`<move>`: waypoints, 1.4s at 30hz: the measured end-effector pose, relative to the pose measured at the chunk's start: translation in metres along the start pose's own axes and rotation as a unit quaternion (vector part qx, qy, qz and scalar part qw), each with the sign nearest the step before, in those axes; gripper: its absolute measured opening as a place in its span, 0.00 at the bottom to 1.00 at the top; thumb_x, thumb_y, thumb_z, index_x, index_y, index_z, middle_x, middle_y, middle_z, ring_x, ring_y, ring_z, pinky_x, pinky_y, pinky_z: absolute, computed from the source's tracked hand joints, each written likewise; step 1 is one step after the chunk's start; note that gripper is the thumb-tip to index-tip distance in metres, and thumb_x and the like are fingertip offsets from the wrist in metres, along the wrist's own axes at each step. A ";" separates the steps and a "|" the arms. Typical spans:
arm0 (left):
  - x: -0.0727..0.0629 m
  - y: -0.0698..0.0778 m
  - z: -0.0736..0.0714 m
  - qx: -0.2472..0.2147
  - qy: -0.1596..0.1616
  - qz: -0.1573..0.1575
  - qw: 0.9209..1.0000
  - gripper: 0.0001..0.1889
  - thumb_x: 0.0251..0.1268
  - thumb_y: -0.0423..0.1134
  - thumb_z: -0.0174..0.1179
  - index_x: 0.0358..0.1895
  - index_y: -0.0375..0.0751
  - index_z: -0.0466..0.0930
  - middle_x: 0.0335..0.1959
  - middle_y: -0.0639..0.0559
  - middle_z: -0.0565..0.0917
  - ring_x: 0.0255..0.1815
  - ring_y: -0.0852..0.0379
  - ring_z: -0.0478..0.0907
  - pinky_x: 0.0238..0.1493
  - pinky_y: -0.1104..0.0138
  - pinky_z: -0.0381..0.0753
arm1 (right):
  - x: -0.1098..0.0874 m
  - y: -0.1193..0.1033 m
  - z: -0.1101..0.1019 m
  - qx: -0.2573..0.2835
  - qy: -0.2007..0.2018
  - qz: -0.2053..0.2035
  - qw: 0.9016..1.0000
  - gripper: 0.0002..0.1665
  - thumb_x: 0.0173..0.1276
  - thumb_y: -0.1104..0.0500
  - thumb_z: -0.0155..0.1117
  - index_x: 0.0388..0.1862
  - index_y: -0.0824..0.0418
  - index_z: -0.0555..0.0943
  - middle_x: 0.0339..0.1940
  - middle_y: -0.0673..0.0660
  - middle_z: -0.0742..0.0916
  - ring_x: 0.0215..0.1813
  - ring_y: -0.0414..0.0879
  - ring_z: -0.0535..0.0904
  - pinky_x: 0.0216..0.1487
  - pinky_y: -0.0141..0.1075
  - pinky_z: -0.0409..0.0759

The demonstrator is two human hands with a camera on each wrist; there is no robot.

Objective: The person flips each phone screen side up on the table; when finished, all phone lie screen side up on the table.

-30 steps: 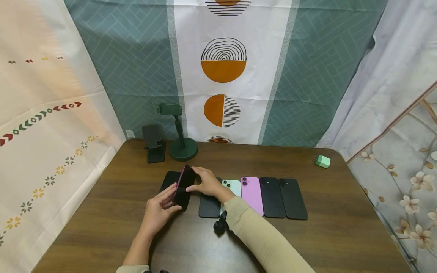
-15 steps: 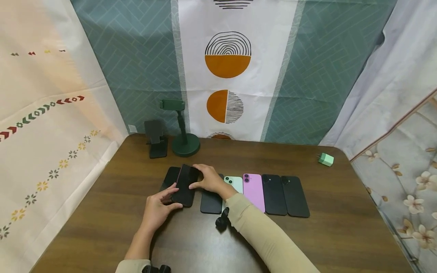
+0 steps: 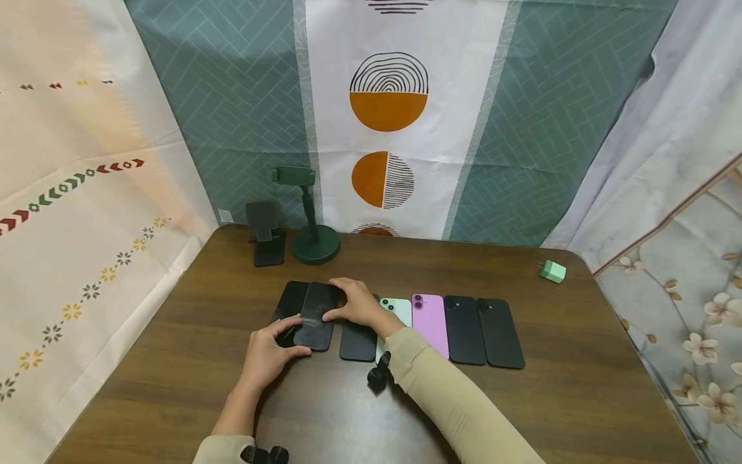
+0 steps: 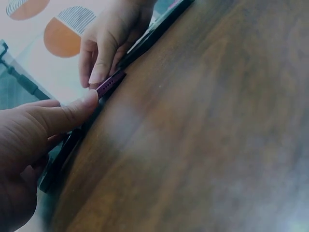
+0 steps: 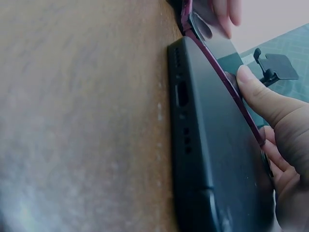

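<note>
- The near edge of the worktop (image 3: 580,399) runs out of the head view, and both sleeves (image 3: 452,393) are cut off by the frame.
- The left hand (image 3: 266,352) pinches the purple-edged phone (image 3: 317,325) towards its near left corner; its fingers hide part of the black phone (image 3: 292,296) just beside.
- The purple-edged phone is left of the worktop's middle, dark face up (the left wrist view has it nearly edge-on, so whether it lies quite flat is hard to tell).
- The right hand (image 3: 361,303) grips the same phone by its far right part and covers the top of a charcoal phone (image 3: 358,343).
- Towards the right edge come a mint phone (image 3: 397,309), its lower part mostly hidden, a lilac phone (image 3: 430,325) and two dark phones (image 3: 465,330).
- At the far left corner is a black stand (image 3: 269,252), too dark to tell whether its plate carries anything; beside it, a green stand (image 3: 315,246).
- Near the far right corner lies a green adapter (image 3: 553,271).
</note>
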State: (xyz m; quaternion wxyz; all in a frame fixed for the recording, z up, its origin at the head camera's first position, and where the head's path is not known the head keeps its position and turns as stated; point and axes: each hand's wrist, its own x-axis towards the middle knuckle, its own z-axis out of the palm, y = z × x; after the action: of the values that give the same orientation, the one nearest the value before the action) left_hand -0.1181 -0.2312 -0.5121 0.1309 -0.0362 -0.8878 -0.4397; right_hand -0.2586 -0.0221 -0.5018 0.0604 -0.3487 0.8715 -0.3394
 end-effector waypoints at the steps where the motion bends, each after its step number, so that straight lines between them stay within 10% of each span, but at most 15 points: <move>1: 0.000 0.000 0.000 0.003 -0.001 0.001 1.000 0.33 0.36 0.36 0.84 0.55 0.38 0.87 0.57 0.42 0.85 0.63 0.35 0.77 0.65 0.44 0.72 | 0.000 0.000 -0.001 0.001 -0.001 0.001 1.000 0.52 0.53 0.45 0.83 0.73 0.65 0.72 0.71 0.61 0.77 0.73 0.55 0.71 0.73 0.46 0.69; 30: 0.005 0.005 0.005 0.069 -0.048 0.050 0.995 0.31 0.48 0.42 0.81 0.58 0.36 0.85 0.60 0.44 0.84 0.68 0.40 0.74 0.66 0.41 0.71 | -0.009 0.007 -0.015 -0.032 -0.014 -0.015 0.999 0.49 0.59 0.44 0.79 0.72 0.66 0.72 0.69 0.62 0.78 0.71 0.56 0.72 0.72 0.49 0.69; 42: 0.003 0.028 0.019 0.053 -0.060 0.060 0.995 0.31 0.61 0.48 0.73 0.64 0.37 0.80 0.69 0.44 0.77 0.73 0.41 0.68 0.68 0.37 0.66 | -0.031 0.018 -0.033 -0.015 0.018 -0.005 1.000 0.42 0.67 0.46 0.72 0.73 0.65 0.71 0.71 0.62 0.77 0.72 0.56 0.71 0.72 0.50 0.69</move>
State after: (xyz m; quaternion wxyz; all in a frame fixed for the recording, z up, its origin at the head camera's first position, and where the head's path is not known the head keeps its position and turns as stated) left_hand -0.1196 -0.1993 -0.5006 0.1055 -0.1086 -0.9123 -0.3805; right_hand -0.2572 0.0253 -0.4926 0.0377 -0.3472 0.8758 -0.3331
